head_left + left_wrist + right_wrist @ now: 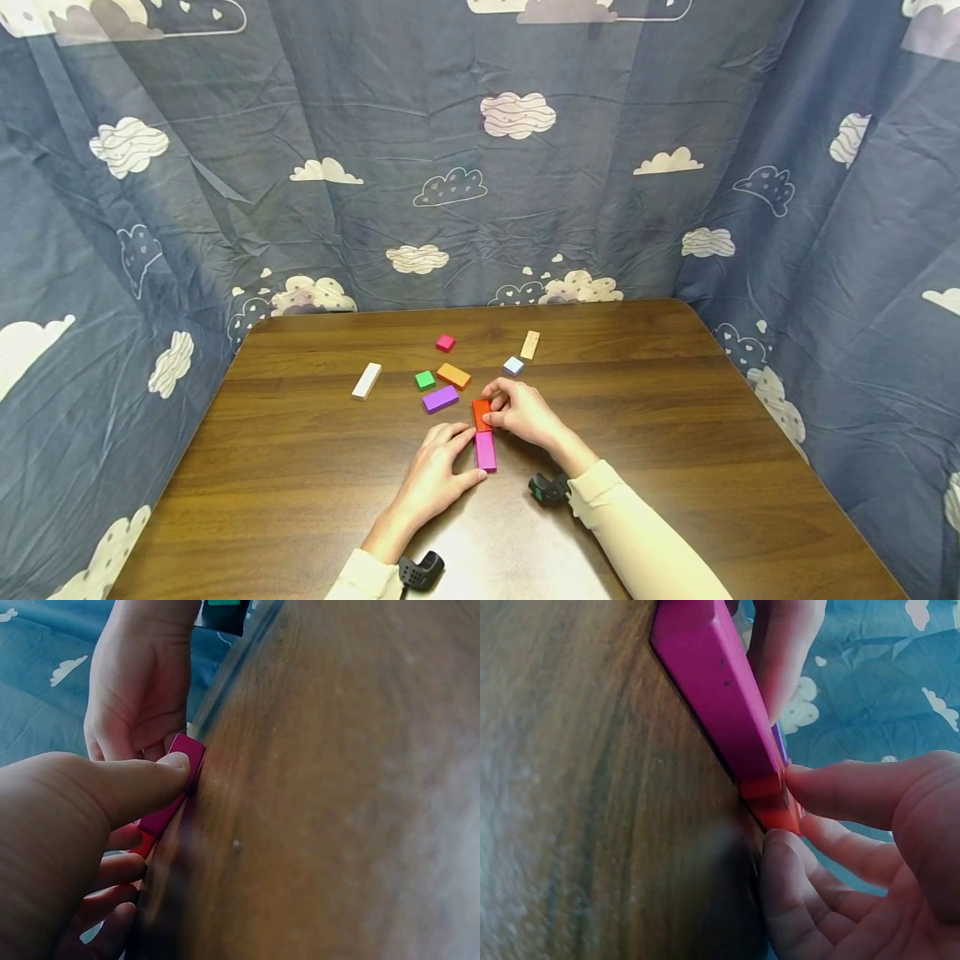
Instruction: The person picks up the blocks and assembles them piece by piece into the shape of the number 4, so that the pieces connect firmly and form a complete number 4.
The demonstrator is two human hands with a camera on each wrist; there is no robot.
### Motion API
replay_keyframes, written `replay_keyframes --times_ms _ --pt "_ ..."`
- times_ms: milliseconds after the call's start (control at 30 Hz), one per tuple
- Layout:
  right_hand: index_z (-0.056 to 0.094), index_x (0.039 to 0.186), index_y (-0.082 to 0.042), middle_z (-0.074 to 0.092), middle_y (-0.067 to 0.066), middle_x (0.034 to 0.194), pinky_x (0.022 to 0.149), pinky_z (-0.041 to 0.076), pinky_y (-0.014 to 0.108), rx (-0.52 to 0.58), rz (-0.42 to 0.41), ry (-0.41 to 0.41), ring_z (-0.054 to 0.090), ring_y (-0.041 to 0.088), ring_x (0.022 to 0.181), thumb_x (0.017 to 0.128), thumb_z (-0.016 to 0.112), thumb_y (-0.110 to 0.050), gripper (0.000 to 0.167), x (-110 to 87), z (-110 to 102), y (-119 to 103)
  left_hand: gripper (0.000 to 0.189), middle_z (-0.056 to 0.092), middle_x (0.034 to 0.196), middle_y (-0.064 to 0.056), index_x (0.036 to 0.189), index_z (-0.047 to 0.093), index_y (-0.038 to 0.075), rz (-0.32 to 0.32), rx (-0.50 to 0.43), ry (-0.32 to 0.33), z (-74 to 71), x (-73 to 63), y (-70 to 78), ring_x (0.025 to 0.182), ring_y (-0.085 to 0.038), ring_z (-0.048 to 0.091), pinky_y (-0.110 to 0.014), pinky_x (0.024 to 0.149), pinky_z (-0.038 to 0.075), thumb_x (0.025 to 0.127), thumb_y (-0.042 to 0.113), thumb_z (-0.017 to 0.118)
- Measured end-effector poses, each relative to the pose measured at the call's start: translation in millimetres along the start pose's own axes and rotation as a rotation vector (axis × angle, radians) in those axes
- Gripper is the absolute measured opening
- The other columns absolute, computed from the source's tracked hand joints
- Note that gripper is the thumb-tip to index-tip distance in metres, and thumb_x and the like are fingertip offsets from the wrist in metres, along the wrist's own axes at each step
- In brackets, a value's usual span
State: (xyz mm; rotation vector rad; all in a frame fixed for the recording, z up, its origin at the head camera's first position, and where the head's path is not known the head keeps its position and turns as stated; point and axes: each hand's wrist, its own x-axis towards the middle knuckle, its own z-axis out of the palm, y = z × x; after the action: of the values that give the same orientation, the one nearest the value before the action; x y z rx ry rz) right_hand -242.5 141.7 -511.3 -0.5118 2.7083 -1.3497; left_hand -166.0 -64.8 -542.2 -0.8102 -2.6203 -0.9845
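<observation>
A magenta block and a red block lie end to end on the table, their short ends meeting. My left hand holds the magenta one from its left side, thumb at the near end and index finger by the far corner. In the left wrist view that thumb presses against the magenta block. With thumb and fingers, my right hand pinches the red block, also seen close up in the right wrist view as a red block. Part of its top is covered by the right fingers.
Beyond the hands lie a purple block, a green block, an orange block, a crimson block, a pale blue block, a beige block and a white block. A cloud-patterned curtain surrounds the wooden table.
</observation>
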Motion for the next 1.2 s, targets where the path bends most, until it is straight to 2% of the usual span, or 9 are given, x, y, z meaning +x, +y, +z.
replay_keyframes --times_ms 133,400,633,933,1200 --pt "0.068 0.120 -0.004 0.067 0.001 0.080 0.062 0.048 0.027 -0.037 -0.008 -0.038 0.062 0.014 0.068 0.081 0.082 -0.009 0.042 -1.9 -1.9 -1.0 0.064 0.061 0.131 -0.009 0.131 0.065 0.002 -0.006 0.004 -0.007 -0.9 0.4 0.5 0.126 -0.027 0.050 -0.045 0.106 0.041 0.079 0.032 0.086" --pt "0.062 0.131 0.001 0.067 0.003 0.074 0.053 0.050 0.028 0.024 0.006 -0.128 0.059 0.011 0.056 0.080 0.079 -0.006 0.054 -5.2 -5.5 -1.1 0.064 0.061 0.130 -0.010 0.131 0.065 0.002 -0.010 0.015 -0.002 -0.9 0.5 0.3 0.126 -0.027 0.050 -0.046 0.105 0.042 0.080 0.033 0.086" --pt "0.061 0.132 0.002 0.067 0.002 0.072 0.052 0.048 0.027 0.016 0.017 -0.138 0.058 0.010 0.056 0.080 0.079 -0.004 0.055 -6.7 -5.9 -2.5 0.064 0.061 0.131 -0.009 0.131 0.065 0.001 -0.014 0.019 -0.005 0.1 0.7 -0.5 0.127 -0.027 0.050 -0.045 0.105 0.042 0.080 0.033 0.086" --pt "0.061 0.132 0.004 0.068 0.002 0.073 0.053 0.046 0.025 0.039 0.023 -0.144 0.057 0.008 0.059 0.080 0.078 -0.002 0.055 -8.2 -5.6 -1.6 0.061 0.062 0.127 -0.013 0.127 0.066 -0.003 0.029 0.015 0.030 -0.2 -0.2 2.4 0.123 -0.032 0.052 -0.048 0.103 0.043 0.079 0.029 0.087" --pt "0.060 0.133 0.005 0.068 0.001 0.074 0.055 0.045 0.025 0.029 -0.001 -0.150 0.057 0.008 0.062 0.081 0.079 -0.003 0.056 -8.4 -5.9 1.0 0.061 0.062 0.130 -0.011 0.128 0.066 -0.001 -0.005 0.010 -0.001 -0.6 -0.4 2.2 0.126 -0.029 0.050 -0.046 0.105 0.041 0.081 0.031 0.085"
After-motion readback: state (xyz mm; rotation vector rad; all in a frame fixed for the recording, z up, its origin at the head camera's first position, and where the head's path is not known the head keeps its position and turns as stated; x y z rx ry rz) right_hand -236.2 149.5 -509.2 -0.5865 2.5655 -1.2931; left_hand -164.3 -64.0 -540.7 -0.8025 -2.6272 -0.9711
